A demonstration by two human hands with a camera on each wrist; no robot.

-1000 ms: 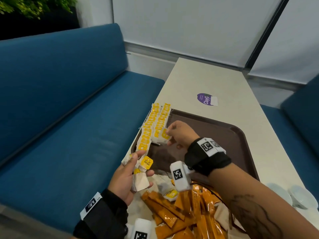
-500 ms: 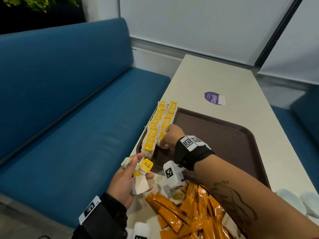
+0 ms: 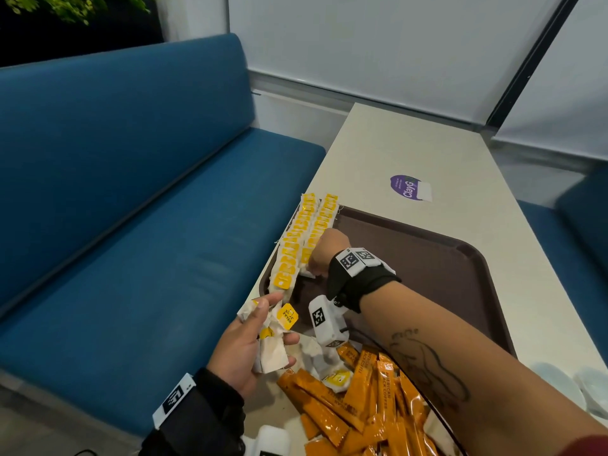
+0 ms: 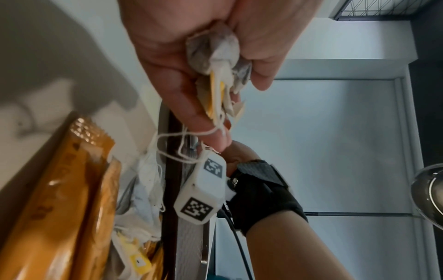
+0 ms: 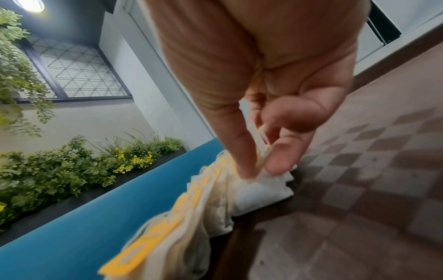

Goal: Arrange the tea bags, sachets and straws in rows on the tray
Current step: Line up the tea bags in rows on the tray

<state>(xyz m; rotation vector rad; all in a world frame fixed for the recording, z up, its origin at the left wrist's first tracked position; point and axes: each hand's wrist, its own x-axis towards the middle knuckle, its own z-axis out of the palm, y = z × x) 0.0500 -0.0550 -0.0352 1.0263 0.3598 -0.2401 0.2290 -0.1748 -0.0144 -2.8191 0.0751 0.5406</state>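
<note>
While the right hand (image 3: 324,255) pinches a tea bag (image 5: 261,186) at the tray's (image 3: 427,258) left edge, the left hand (image 3: 245,347) clutches several tea bags (image 3: 273,340) beside orange sachets (image 3: 358,399) heaped on the tabletop (image 3: 411,149)

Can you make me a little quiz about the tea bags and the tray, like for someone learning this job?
1. True or false: the left hand holds a bunch of tea bags.
2. How many rows of tea bags lie along the tray?
3. Where are the orange sachets? A on the sofa, B heaped at the near end by the tray, C in the right hand.

Key: 1 true. 2 two. 3 B.
</note>
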